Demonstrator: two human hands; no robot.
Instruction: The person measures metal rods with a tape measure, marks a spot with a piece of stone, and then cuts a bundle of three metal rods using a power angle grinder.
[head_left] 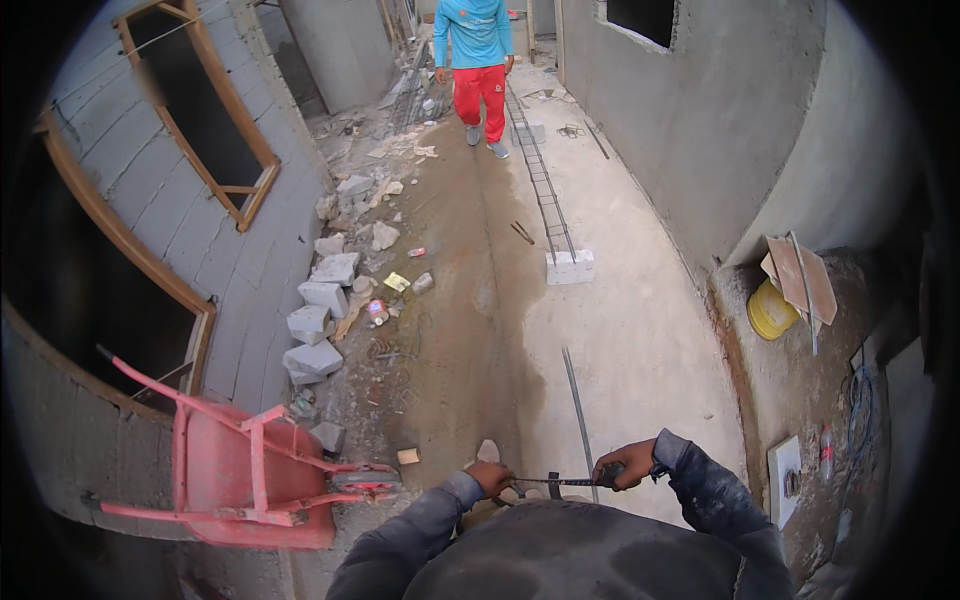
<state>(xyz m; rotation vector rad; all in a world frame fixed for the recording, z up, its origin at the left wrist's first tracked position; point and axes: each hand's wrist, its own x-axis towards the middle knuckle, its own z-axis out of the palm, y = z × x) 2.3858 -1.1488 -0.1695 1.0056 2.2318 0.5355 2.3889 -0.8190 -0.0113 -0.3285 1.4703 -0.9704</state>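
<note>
Dusty dark jacket (560, 550) nearest. Left hand (490, 478) pinches dark strip's (575, 482) end, fingers narrow; right hand's (632, 464) fingers wrap chunky black case (610, 474). Strip spans level above floor's (650, 380) near edge. Likely light, springy, thin-edged; best held by case and tip.

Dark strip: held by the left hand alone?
No, the dark strip stretches between the left hand and the right hand, one at each end.
</note>
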